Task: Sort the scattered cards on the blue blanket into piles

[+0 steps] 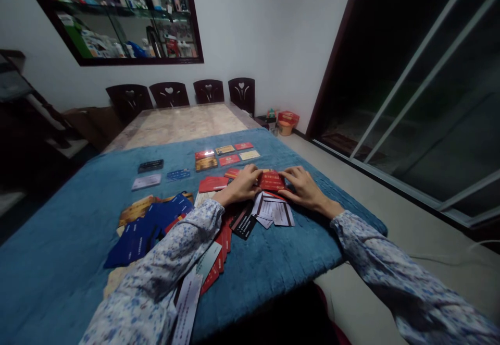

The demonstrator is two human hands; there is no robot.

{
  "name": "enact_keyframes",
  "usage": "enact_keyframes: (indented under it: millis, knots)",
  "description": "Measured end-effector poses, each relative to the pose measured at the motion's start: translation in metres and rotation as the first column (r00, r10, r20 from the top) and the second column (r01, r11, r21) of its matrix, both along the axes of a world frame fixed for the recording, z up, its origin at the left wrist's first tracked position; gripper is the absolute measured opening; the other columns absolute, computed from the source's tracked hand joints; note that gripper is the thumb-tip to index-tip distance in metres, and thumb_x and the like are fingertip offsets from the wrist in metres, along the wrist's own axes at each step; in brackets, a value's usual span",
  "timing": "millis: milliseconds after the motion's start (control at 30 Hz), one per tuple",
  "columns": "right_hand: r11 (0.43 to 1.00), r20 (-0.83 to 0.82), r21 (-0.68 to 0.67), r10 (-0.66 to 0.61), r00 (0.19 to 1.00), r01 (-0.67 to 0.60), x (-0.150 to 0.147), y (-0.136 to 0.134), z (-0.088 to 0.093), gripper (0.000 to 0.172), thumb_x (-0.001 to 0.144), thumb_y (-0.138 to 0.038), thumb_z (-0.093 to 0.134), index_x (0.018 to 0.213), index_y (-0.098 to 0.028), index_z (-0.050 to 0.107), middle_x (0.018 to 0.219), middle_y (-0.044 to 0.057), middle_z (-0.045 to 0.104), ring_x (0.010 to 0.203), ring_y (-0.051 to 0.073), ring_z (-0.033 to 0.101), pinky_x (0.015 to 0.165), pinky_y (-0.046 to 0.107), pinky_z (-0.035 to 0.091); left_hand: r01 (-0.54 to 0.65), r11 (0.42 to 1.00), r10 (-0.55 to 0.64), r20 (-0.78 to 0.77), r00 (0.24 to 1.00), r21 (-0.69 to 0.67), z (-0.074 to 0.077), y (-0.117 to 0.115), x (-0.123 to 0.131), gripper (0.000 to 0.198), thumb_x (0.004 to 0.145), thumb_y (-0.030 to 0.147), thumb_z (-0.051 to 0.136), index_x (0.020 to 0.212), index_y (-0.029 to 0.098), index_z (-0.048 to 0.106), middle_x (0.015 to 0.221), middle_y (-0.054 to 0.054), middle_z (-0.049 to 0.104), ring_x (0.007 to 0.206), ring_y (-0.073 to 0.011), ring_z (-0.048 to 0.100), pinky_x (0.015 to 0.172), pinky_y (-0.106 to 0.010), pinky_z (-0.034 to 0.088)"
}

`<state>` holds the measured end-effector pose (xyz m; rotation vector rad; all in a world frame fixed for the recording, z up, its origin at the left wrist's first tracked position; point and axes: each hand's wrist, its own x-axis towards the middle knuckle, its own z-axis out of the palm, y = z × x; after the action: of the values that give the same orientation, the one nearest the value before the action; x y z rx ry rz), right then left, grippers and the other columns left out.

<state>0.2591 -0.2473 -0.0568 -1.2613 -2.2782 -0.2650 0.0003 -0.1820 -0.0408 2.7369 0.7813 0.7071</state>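
Observation:
Between my two hands is a red card (pixel 272 180) with gold lettering, perhaps a small stack. The fingers of my left hand (pixel 245 182) pinch its left edge. On its right edge, the thumb and fingers of my right hand (pixel 304 186) grip it. White cards with dark stripes (pixel 277 211) lie fanned just below. A black card (pixel 242 222) rests beside them, partly under my left wrist. More red cards (pixel 213 184) spread out left of my left hand, and my left sleeve hides part of the spread.
Blue cards (pixel 136 241) lie heaped at the left on the blue cloth (pixel 70 225). Small groups of red and gold cards (pixel 229 160) sit farther back, with a dark card (pixel 150 165) to their left. Dark chairs (pixel 170 95) stand beyond the table's bare marble end (pixel 179 121).

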Motion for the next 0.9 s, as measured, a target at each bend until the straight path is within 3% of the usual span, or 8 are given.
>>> enact_keyframes:
  millis: [467, 767, 900]
  knots:
    - [0.977, -0.002, -0.167, 0.134, 0.991, -0.133, -0.003, 0.019, 0.011, 0.043, 0.092, -0.042, 0.067, 0.130, -0.022, 0.068, 0.117, 0.015, 0.065, 0.105, 0.030, 0.055, 0.090, 0.048, 0.051, -0.033, 0.996, 0.030, -0.038, 0.999, -0.079, 0.006, -0.005, -0.015, 0.030, 0.082, 0.020, 0.068, 0.112, 0.016, 0.065, 0.114, -0.012, 0.057, 0.110, -0.0275, 0.056, 0.097, -0.043, 0.052]
    - [0.940, -0.031, -0.235, 0.245, 0.969, -0.246, -0.025, 0.033, 0.023, 0.051, 0.090, -0.041, 0.068, 0.137, -0.021, 0.064, 0.114, 0.015, 0.064, 0.103, 0.029, 0.057, 0.092, 0.049, 0.053, -0.068, 0.993, 0.064, -0.043, 0.997, -0.099, 0.009, -0.008, -0.042, 0.036, 0.084, 0.022, 0.069, 0.119, 0.018, 0.066, 0.116, -0.011, 0.059, 0.111, -0.0265, 0.057, 0.100, -0.044, 0.052]
    - [0.920, -0.066, -0.245, 0.300, 0.952, -0.307, -0.041, 0.042, 0.024, 0.042, 0.090, -0.042, 0.069, 0.126, -0.021, 0.068, 0.113, 0.014, 0.064, 0.102, 0.029, 0.059, 0.091, 0.049, 0.053, -0.065, 0.990, 0.065, -0.003, 0.998, -0.129, 0.012, -0.011, -0.059, 0.037, 0.085, 0.020, 0.068, 0.121, 0.019, 0.065, 0.119, -0.012, 0.059, 0.116, -0.0268, 0.057, 0.104, -0.045, 0.050]
